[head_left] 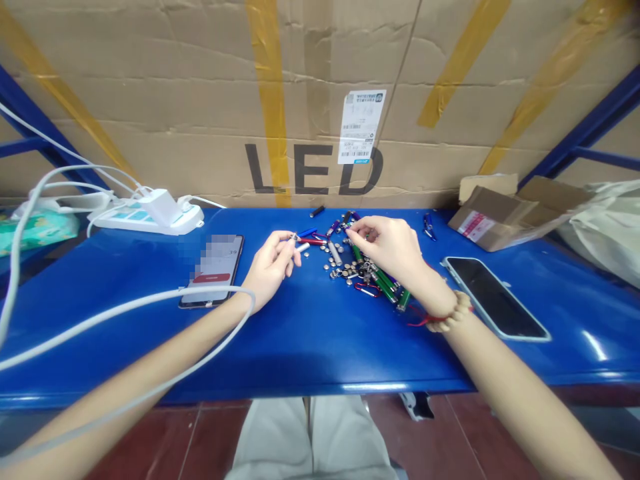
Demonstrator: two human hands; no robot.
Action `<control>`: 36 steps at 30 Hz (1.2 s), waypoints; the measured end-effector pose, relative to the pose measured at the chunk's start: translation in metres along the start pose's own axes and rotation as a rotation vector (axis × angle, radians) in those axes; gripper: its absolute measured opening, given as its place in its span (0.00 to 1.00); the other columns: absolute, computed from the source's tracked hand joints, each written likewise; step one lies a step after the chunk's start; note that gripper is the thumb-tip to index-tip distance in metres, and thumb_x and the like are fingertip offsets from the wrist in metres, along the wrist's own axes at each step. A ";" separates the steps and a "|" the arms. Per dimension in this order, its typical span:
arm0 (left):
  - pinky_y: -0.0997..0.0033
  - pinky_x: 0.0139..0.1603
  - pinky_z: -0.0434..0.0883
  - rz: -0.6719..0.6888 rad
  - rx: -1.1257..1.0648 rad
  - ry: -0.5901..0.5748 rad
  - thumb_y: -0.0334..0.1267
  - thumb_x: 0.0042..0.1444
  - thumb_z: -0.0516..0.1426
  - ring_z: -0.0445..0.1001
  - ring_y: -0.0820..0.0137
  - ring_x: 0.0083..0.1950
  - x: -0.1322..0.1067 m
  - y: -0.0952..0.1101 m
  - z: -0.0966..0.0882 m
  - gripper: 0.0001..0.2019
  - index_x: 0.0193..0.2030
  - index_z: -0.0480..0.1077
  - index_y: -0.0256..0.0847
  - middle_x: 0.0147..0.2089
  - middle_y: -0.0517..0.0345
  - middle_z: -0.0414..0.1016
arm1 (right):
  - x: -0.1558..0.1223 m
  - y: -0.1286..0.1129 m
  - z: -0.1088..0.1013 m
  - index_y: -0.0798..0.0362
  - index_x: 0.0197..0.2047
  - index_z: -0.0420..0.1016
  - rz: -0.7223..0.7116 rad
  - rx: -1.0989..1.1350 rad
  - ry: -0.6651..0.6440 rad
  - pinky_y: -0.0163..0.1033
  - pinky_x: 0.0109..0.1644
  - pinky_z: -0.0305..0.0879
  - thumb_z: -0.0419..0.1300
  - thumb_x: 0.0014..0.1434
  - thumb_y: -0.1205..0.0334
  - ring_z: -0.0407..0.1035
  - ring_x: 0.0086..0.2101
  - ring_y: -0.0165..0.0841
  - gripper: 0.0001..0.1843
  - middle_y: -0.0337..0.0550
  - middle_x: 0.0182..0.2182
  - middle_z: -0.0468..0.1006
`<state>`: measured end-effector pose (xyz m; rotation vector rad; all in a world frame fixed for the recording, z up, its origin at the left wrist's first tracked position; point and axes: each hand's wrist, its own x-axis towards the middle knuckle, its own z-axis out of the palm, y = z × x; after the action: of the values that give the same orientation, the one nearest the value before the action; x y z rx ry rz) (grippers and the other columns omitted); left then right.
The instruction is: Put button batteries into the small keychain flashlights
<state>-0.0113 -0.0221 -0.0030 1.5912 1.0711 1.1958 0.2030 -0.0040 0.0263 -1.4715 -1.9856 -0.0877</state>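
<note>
Silver metal shows between the fingers of my left hand (273,267): thumb and forefinger are closed around a small silver tube (301,247), which is held just above the blue table (310,333), left of the heap of parts. My right hand (390,250) hovers over that heap with thumb and forefinger pinched together at its far left edge; I cannot tell whether anything sits between the tips. A bead bracelet (453,317) circles that wrist. Under and near the right hand lies the heap of pen-shaped lights (387,285), mostly green, with red clips (367,290) among them. Button cells (340,270) are scattered just to its left, between the two hands. Left of the left hand a phone with a lit screen (213,270) lies flat, and a white cable (125,310) loops across my left forearm. Right of the right wrist lies a dark phone (495,297), face up. At the far left of the table sits a white power strip (145,217), at the far right an opened cardboard box (505,213). A cardboard wall (200,100) printed LED stands behind the table.
</note>
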 end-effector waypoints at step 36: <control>0.83 0.12 0.49 -0.253 -0.209 0.096 0.42 0.59 0.49 0.56 0.81 0.13 0.003 0.012 0.001 0.07 0.37 0.60 0.40 0.19 0.65 0.65 | 0.006 0.028 -0.004 0.50 0.41 0.77 0.224 -0.369 -0.208 0.40 0.43 0.64 0.51 0.51 0.75 0.70 0.43 0.39 0.19 0.44 0.41 0.77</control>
<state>-0.0085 -0.0220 0.0089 1.2106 1.1315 1.1782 0.2288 0.0096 0.0238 -2.0014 -2.0270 -0.2217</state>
